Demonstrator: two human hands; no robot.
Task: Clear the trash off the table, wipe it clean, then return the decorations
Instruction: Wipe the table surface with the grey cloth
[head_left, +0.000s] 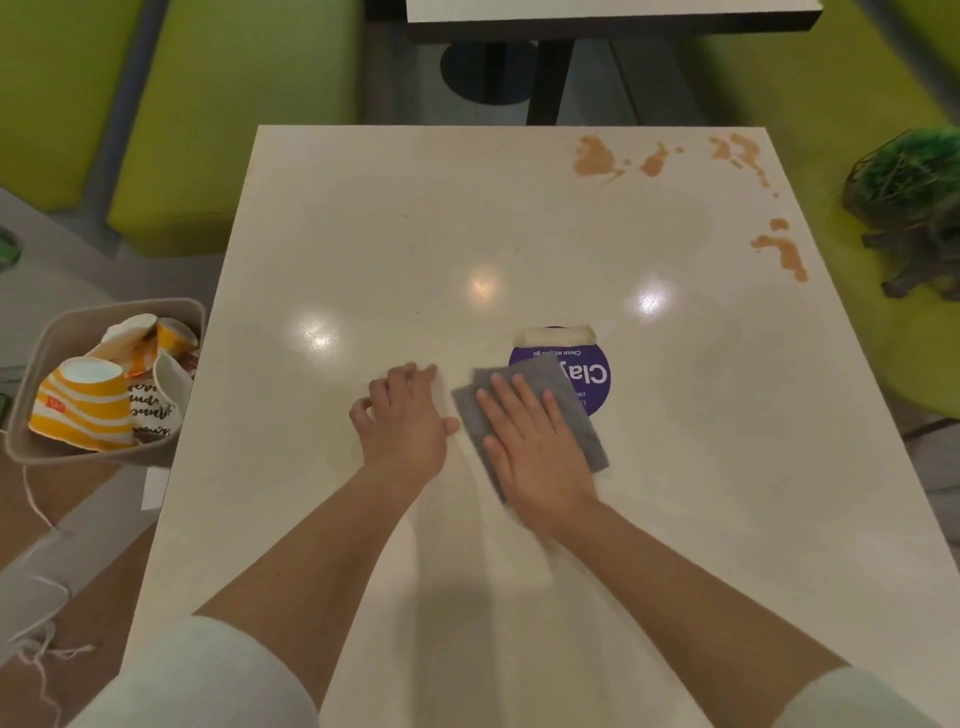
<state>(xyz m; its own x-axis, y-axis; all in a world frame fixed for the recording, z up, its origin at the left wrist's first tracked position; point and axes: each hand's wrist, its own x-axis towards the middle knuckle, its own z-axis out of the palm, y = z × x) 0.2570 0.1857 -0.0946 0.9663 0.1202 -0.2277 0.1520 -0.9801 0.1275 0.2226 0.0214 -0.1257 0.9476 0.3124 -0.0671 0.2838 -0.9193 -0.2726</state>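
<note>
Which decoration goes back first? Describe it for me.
Look past the white table's right edge to the green seat. There sits a dark wire-frame planter of green grass, bushier than the dark figurine beside it.

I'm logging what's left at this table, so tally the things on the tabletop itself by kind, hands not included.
Grey cloth: 1, under the right hand
Purple round sticker: 1
Patches of brown spill: about 4, along the far right of the table
Total: about 6
</note>
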